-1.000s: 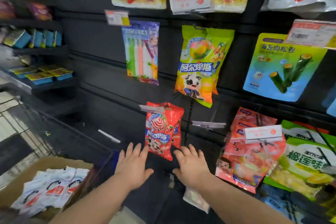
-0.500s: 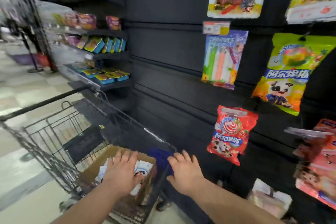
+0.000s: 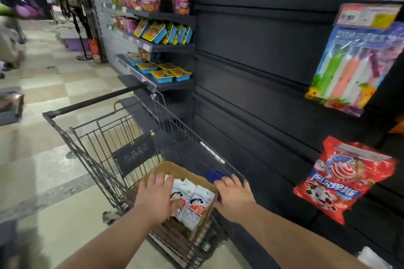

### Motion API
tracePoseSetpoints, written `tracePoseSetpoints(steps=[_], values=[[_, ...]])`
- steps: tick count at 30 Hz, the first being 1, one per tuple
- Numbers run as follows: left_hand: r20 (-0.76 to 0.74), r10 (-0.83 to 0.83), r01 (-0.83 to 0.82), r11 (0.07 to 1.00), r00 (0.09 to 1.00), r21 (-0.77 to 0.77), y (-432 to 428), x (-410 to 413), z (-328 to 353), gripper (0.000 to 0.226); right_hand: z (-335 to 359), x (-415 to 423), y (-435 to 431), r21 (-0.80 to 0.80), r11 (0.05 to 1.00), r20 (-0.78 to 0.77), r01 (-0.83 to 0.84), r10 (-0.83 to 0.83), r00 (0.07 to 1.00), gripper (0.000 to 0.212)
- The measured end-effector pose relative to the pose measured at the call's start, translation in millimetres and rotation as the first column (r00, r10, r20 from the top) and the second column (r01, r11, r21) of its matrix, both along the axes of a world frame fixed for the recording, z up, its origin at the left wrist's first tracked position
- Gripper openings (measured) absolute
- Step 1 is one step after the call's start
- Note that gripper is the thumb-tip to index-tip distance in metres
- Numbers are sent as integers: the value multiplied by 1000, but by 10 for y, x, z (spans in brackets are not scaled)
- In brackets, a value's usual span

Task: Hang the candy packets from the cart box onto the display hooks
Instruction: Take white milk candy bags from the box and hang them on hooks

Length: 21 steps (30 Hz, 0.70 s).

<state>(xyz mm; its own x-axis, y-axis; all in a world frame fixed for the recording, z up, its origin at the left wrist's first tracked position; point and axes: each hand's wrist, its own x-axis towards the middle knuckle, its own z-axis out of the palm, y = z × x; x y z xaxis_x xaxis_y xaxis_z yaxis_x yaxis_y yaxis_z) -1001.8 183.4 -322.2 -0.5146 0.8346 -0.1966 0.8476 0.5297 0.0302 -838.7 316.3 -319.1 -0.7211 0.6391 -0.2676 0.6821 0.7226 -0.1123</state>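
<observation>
Nearest, the left hand [image 3: 156, 197] reaches palm down into the cardboard box [image 3: 172, 167], fingers spread and fairly straight, thumb touching the white candy packets [image 3: 192, 201] without closing round them; the packets stand in the box's right part, between the two hands; the right hand [image 3: 235, 197] lies at the box's right edge with fingers extended over a blue piece [image 3: 215, 174] on the cart's rim, gripping nothing that shows; the box sits in the near end of the wire cart [image 3: 105, 137]; to the right a red candy bag [image 3: 341, 179] hangs on the dark slatted wall [image 3: 251, 72]; above it, a bag of coloured sticks [image 3: 349, 67]; farther left, shelves with blue trays [image 3: 168, 74]
</observation>
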Motion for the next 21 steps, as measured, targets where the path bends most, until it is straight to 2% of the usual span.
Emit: tracePoseSetpoints(steps=[6,14,21], values=[[-30,41,-44,996,999,-74,426,-475,-79,82,-184,-480,508,-65,998,38,-21,23,999,63],[38,75,-66,978,996,-196,921,-661,-434,82,-545,-721,1058,-154,987,107,-36,53,993,64],[110,54,-20,959,993,-284,1157,-923,-704,80,-822,-845,1233,-239,971,133,9,23,991,63]])
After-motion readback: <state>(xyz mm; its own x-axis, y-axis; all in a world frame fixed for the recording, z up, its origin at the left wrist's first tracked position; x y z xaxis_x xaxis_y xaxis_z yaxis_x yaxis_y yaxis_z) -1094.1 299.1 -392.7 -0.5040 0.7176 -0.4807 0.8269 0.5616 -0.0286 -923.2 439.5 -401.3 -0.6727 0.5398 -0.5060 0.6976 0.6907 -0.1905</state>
